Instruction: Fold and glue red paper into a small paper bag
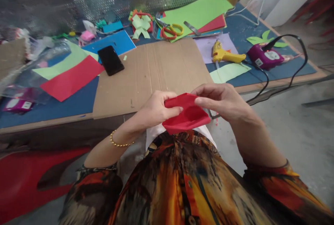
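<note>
Between my hands, in front of the table's near edge, is a folded piece of red paper [186, 115] with raised sides and a hollow middle. My left hand [161, 108] grips its left side, the thumb lying over the inner face and the fingers behind. At the upper right corner, my right hand [221, 99] pinches the paper between thumb and fingers. Parts of the fingers on both hands are hidden behind the paper. Just beyond lies a sheet of brown cardboard [156, 72].
A black phone [111, 61] lies on the cardboard's left, near a flat red sheet [73, 77]. Red and yellow-handled scissors [171, 32] rest at the back. A yellow glue gun [227, 54] and a purple box [264, 56] with a looping black cable stand right.
</note>
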A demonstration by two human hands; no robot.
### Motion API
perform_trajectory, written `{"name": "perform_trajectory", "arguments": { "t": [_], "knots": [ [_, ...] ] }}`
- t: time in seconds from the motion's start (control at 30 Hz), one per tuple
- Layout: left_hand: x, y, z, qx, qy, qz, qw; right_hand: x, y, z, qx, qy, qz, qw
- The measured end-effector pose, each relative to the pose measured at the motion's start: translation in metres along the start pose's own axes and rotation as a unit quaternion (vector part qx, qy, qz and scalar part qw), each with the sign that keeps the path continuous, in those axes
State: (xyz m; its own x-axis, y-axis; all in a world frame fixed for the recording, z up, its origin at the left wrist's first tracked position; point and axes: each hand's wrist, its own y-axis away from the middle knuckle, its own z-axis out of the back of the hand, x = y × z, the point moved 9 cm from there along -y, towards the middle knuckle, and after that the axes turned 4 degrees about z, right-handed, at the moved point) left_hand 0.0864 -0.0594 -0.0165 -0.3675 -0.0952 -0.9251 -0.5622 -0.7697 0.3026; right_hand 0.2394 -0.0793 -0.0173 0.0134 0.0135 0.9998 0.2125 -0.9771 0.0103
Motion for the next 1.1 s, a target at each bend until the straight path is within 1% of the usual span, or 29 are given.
{"name": "perform_trajectory", "arguments": {
  "t": [0.03, 0.1, 0.3, 0.4, 0.6, 0.87, 1.1],
  "knots": [
    [0.003, -0.001, -0.002, 0.009, 0.004, 0.011, 1.0, 0.002, -0.001, -0.004, 0.016, 0.001, 0.0, 1.0],
    [0.007, -0.002, -0.004, 0.023, 0.013, 0.026, 0.999, 0.005, -0.004, -0.008, 0.023, 0.006, 0.009, 1.0],
    [0.006, 0.001, -0.005, 0.03, 0.039, 0.05, 0.998, 0.001, -0.005, -0.005, -0.009, 0.025, 0.021, 0.999],
    [0.004, 0.002, -0.004, 0.033, 0.058, 0.057, 0.996, -0.001, -0.005, -0.004, -0.013, 0.019, 0.024, 0.999],
    [0.005, 0.001, -0.004, 0.034, 0.075, 0.051, 0.995, -0.006, -0.006, -0.005, 0.005, 0.001, 0.014, 1.0],
    [0.0, 0.003, -0.002, 0.028, 0.074, 0.05, 0.996, -0.004, -0.008, -0.005, -0.014, -0.023, 0.0, 1.0],
    [-0.003, 0.003, 0.001, 0.02, 0.037, 0.036, 0.998, -0.003, -0.008, -0.004, -0.001, -0.005, 0.001, 1.0]
  ]
}}
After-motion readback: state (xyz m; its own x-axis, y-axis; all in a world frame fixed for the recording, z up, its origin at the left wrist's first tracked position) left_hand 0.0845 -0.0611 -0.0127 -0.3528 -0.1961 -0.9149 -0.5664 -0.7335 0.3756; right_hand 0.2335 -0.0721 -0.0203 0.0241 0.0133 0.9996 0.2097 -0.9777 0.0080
